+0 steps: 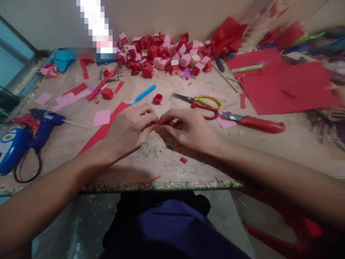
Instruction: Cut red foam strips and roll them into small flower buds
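Note:
My left hand [132,124] and my right hand [190,127] meet over the middle of the table, fingertips pinched together. Between them shows a sliver of a small red piece [161,122]; the fingers cover most of it, so its shape is hidden. Just beyond the fingers stands a small open red box [157,99]. A long red strip [99,133] runs partly under my left hand, with a pink square [102,117] beside it. Scissors [198,100] with yellow and red handles lie past my right hand, near a red-handled utility knife [256,123]. A blue pen [143,94] rests behind my left hand.
A heap of red and pink little boxes [161,54] lines the back. Red sheets [285,86] spread at the right. On the left are a blue glue gun [47,124] and a blue device [13,147] with a cable. A red scrap [183,160] lies near the front edge.

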A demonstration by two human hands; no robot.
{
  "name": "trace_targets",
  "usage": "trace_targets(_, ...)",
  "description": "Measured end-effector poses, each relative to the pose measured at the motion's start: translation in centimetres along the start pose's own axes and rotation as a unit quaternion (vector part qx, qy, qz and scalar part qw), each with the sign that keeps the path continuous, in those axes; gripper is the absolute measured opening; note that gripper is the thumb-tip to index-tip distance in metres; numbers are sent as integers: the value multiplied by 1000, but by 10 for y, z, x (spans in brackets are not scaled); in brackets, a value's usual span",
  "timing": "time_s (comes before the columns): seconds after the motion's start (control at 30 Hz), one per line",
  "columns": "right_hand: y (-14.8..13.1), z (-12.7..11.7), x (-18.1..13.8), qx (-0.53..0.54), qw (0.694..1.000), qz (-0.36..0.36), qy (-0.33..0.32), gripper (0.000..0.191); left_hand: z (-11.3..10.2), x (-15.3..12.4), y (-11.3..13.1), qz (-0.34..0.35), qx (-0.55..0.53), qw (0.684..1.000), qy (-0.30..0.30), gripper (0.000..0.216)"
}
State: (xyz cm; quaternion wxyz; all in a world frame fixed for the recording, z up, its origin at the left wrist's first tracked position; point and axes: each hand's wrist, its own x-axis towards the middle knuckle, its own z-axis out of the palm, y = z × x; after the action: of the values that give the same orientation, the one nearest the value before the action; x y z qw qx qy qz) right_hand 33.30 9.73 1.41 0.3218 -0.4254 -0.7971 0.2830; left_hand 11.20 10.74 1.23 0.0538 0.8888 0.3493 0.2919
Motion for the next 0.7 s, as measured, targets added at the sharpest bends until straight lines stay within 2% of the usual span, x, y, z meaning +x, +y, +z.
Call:
trace_targets(0.23,1,-1,1,-63,998,5,5,16,0,2,0,10,24,1000,-9,21)
trace_targets(0.4,-5,-5,0,-95,995,8,10,15,-2,6,0,-9,33,999,-10,27)
trace_targets(0.6,-6,-7,0,-34,998,13,43,11,-6,7,-1,-46,-78,996,-17,33)
trace_targets(0.7,-3,-8,1,-16,998,17,53,14,-9,7,1,-76,-103,992,-8,27)
